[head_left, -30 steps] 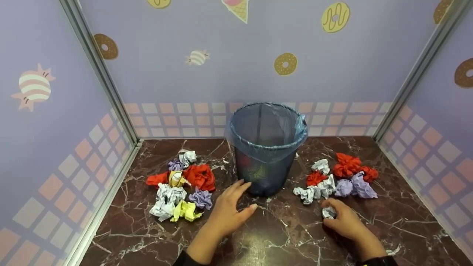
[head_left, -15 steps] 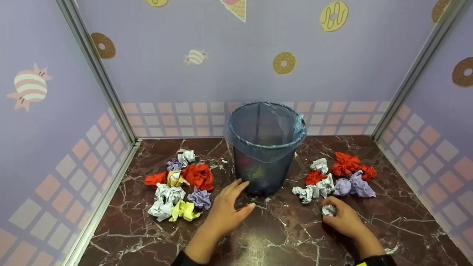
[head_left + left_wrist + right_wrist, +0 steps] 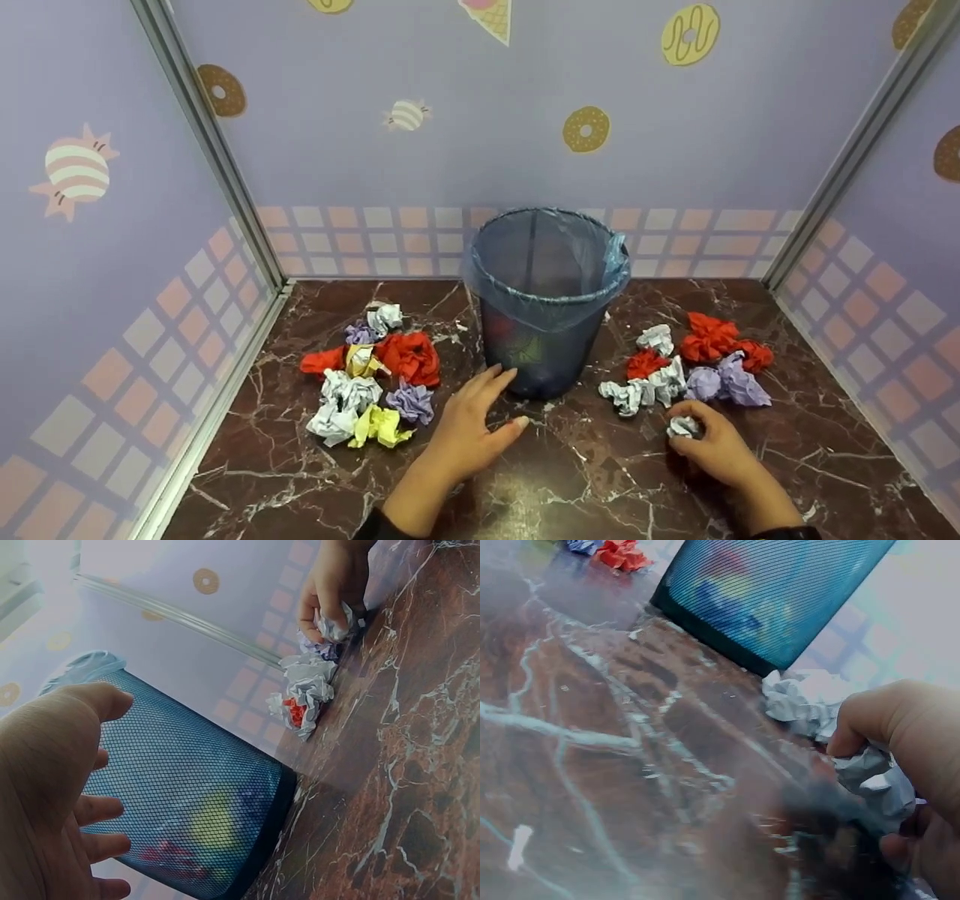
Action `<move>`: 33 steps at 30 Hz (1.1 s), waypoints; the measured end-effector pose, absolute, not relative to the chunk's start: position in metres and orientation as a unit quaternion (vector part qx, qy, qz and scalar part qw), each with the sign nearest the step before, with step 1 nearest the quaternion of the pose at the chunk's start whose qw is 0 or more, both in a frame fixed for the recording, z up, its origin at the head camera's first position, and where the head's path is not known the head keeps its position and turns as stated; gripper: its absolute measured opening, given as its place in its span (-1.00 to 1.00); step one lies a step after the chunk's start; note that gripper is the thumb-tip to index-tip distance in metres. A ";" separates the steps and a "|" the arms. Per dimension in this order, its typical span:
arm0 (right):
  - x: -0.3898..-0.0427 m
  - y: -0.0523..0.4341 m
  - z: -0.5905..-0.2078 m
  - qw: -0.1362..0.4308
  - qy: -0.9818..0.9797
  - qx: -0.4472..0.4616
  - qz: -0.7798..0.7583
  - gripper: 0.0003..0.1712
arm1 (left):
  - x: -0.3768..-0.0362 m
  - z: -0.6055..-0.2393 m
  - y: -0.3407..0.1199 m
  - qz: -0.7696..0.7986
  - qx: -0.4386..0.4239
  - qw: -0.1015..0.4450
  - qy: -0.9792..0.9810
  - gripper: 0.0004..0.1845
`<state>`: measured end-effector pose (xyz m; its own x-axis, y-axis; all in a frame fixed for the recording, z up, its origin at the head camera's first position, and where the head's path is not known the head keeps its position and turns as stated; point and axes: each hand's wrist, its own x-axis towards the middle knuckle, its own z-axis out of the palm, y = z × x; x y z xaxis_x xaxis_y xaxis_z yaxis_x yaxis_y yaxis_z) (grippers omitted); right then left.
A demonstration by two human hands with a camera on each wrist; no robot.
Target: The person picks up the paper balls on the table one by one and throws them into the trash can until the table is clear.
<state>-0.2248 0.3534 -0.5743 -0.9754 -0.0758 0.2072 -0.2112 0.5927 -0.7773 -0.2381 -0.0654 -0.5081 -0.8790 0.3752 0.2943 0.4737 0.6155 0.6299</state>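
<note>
My right hand (image 3: 716, 444) grips a white crumpled paper ball (image 3: 683, 428) low over the table, in front of the right-hand pile. In the right wrist view the thumb and fingers curl round that white paper (image 3: 877, 784). My left hand (image 3: 471, 424) holds nothing; its fingers are spread loosely beside the base of the mesh waste bin (image 3: 536, 352). A bluish plastic bag lines the bin and folds over its rim. Through the mesh in the left wrist view, yellow and red paper shows inside.
Left of the bin lies a pile of crumpled papers: red (image 3: 409, 358), white (image 3: 351, 391), purple (image 3: 411, 402) and yellow (image 3: 380, 426). The right pile has red (image 3: 707, 337), white (image 3: 655, 340) and purple (image 3: 741, 381) balls. Patterned walls (image 3: 450, 165) enclose the marbled table (image 3: 555, 480).
The head view has shifted slightly. Both hands keep nearly the same places and poses, the right one still holding the white paper ball.
</note>
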 end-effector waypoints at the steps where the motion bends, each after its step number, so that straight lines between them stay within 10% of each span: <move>1: -0.225 0.355 -0.571 0.072 -0.886 0.080 0.450 -0.57 | -0.238 -0.508 -0.065 -0.369 -0.236 0.064 -0.896 -0.22; 33: -0.327 0.333 -0.320 0.007 -0.942 0.092 0.323 -0.44 | -0.266 -0.495 -0.129 -0.419 -0.116 0.148 -0.888 -0.29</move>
<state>-0.3265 0.3332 -0.3201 -0.9831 -0.1680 0.0725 -0.1771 0.7740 -0.6079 -0.2661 -0.1292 -0.4951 -0.9289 0.0822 0.3610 0.3307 0.6227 0.7091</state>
